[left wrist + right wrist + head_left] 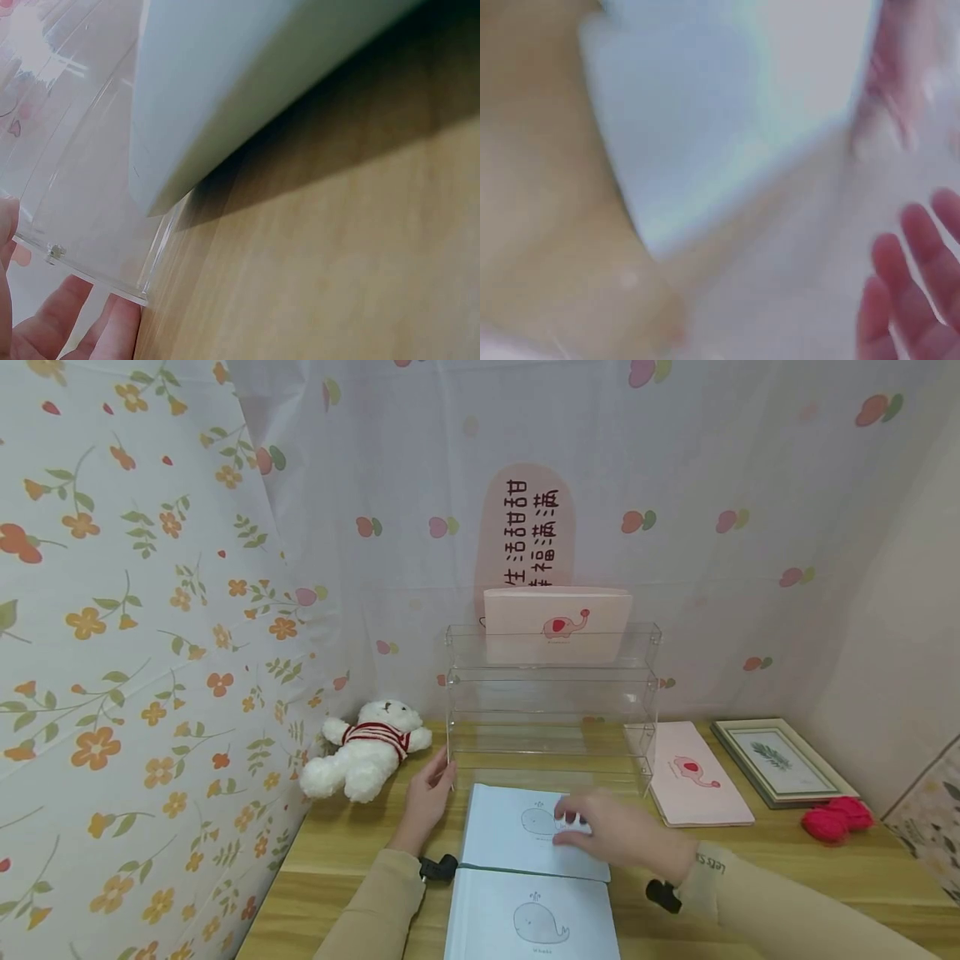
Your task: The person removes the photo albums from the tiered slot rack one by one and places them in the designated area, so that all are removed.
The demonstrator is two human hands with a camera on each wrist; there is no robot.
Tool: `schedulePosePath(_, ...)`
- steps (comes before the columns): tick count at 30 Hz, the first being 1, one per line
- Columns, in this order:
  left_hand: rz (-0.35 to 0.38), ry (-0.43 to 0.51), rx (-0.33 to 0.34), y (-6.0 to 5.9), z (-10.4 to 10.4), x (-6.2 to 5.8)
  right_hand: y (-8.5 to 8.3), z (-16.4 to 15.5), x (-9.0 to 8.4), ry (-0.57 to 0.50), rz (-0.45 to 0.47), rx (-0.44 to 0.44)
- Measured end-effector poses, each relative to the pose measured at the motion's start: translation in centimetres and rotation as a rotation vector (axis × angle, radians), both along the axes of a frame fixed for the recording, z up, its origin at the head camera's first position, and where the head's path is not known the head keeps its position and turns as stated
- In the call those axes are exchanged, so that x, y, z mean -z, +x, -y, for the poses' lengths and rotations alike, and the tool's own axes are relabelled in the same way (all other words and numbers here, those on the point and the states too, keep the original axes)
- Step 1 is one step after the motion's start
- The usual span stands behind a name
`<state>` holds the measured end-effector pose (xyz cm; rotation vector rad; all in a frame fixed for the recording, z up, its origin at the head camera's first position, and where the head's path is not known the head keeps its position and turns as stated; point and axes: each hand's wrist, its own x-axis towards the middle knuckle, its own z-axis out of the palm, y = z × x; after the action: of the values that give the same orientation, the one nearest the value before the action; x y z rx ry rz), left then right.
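A clear acrylic tiered rack (551, 674) stands at the back of the wooden table. My left hand (429, 797) grips its lower left side; in the left wrist view the thumb and fingers (56, 319) lie on opposite faces of the clear side panel (94, 274). In front of the rack lie two pale blue notebooks with whale drawings, the farther notebook (498, 835) and the nearer notebook (487, 922). Over the right part of the farther one hovers my right hand (622, 835), fingers loosely bent around nothing. The right wrist view is blurred, with spread fingers (907, 277) beside a pale blue notebook (697, 112).
A pink elephant notebook (517, 622) stands on the rack's top tier. Another pink notebook (708, 802) lies at its right, beside a framed leaf picture (791, 768) and red yarn (836, 820). A white teddy bear (352, 768) lies left. Patterned cloth hangs behind.
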<state>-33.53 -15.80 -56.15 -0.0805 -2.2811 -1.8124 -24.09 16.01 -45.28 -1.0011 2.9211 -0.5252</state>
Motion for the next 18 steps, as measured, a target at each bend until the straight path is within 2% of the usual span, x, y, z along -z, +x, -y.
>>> schedulePosePath(4,-0.005,-0.004,0.002,0.0,0.1,0.1,-3.6,-1.1,-4.9,-0.111,-0.228,0.102)
schedulePosePath(10,0.003,-0.006,-0.008,-0.1,0.2,0.2,-8.7,-3.0,-11.6,-0.281,-0.442,0.236)
schedulePosePath(16,0.006,0.014,-0.01,-0.1,-0.1,0.0,-12.7,-3.8,-15.6,-0.461,-0.582,0.307)
schedulePosePath(18,0.012,0.011,-0.002,-0.1,-0.3,0.0,-13.4,-4.1,-16.4,-0.477,-0.603,0.344)
